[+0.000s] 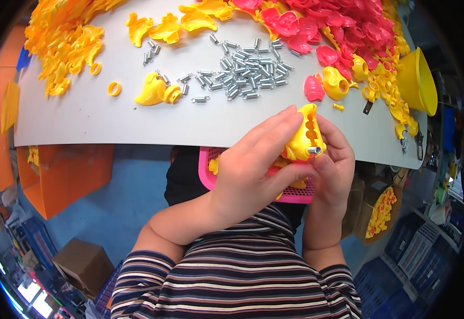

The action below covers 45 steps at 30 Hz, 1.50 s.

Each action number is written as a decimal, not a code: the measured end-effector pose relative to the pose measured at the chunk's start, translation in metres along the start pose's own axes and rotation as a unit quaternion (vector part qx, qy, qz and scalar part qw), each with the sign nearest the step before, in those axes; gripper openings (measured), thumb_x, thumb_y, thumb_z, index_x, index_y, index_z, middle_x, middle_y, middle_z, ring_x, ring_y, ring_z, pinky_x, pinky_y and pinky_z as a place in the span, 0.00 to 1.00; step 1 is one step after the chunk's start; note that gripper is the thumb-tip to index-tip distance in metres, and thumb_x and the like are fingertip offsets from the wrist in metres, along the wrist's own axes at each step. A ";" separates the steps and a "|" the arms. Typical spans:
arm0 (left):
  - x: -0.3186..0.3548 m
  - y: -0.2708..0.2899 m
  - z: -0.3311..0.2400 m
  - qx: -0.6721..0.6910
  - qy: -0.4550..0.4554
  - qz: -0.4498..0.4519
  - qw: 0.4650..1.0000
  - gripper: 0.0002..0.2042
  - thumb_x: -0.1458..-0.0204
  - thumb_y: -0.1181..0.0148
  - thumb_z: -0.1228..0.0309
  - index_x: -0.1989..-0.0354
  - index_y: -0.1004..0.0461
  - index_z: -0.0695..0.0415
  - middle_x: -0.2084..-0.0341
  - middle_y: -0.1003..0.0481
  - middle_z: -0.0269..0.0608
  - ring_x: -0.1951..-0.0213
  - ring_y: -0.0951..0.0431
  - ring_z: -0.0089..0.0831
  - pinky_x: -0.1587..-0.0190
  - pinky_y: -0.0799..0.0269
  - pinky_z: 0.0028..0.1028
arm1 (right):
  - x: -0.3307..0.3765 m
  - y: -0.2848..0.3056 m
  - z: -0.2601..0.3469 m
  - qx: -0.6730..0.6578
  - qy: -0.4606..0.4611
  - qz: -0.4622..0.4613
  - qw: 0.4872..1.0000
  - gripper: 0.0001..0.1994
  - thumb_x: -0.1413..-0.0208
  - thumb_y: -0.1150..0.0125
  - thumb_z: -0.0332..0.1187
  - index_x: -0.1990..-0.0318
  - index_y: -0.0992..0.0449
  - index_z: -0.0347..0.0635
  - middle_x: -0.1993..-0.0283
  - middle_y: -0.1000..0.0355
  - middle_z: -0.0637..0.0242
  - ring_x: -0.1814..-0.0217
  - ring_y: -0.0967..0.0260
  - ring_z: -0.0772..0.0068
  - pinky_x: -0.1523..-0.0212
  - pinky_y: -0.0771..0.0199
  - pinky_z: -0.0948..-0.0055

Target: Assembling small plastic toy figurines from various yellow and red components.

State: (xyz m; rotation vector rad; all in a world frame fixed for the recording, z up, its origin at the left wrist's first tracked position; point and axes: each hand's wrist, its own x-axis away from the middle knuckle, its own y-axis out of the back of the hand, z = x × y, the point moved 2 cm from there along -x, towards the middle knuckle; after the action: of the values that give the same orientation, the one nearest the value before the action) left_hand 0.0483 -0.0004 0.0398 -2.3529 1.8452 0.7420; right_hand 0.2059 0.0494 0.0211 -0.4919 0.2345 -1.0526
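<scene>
Both my hands hold one hollow yellow plastic piece (299,142) above the table's near edge. My left hand (256,154) wraps it from the left, fingers laid along its far side. My right hand (335,154) closes on it from the right. A dark slot with rounded notches faces up. A small metal spring (314,150) sits at its near end, by my thumbs. Farther off lies a heap of metal springs (250,72). Left of them rests a yellow duck-shaped part (155,90). A pink shell piece (314,87) and a yellow part (334,84) lie beyond my right hand.
Orange-yellow parts (64,45) pile at the far left, pink parts (343,26) at the far right. A yellow cup-shaped container (418,82) lies tipped near small yellow rings (383,80). A pink basket (204,173) sits below my hands. An orange bin (67,175) stands left.
</scene>
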 end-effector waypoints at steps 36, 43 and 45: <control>0.000 0.005 0.007 0.016 -0.017 -0.004 1.000 0.31 0.60 0.25 0.75 0.44 0.28 0.64 0.47 0.26 0.57 0.45 0.24 0.44 0.45 0.26 0.33 | -0.005 -0.002 -0.004 0.006 -0.001 -0.002 1.000 0.33 0.47 0.32 0.29 0.38 0.41 0.21 0.39 0.35 0.44 0.36 0.34 0.60 0.36 0.34 0.66; 0.000 0.004 0.013 0.019 -0.014 0.001 1.000 0.31 0.58 0.26 0.77 0.42 0.30 0.65 0.48 0.26 0.56 0.46 0.24 0.40 0.45 0.27 0.32 | -0.008 -0.001 -0.003 0.013 -0.001 0.002 1.000 0.32 0.47 0.33 0.28 0.38 0.40 0.22 0.40 0.34 0.45 0.37 0.33 0.59 0.37 0.32 0.66; 0.001 0.004 0.016 0.071 0.034 0.003 0.997 0.29 0.55 0.29 0.78 0.42 0.31 0.66 0.49 0.25 0.54 0.47 0.23 0.38 0.46 0.26 0.31 | -0.008 -0.002 0.000 0.015 0.006 -0.001 1.000 0.31 0.46 0.34 0.27 0.38 0.41 0.22 0.41 0.33 0.45 0.38 0.32 0.59 0.38 0.32 0.66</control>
State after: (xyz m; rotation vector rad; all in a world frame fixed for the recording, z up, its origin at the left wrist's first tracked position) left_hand 0.0398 0.0028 0.0262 -2.3118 1.8648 0.5184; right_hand 0.2009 0.0557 0.0219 -0.4591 0.2277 -1.0598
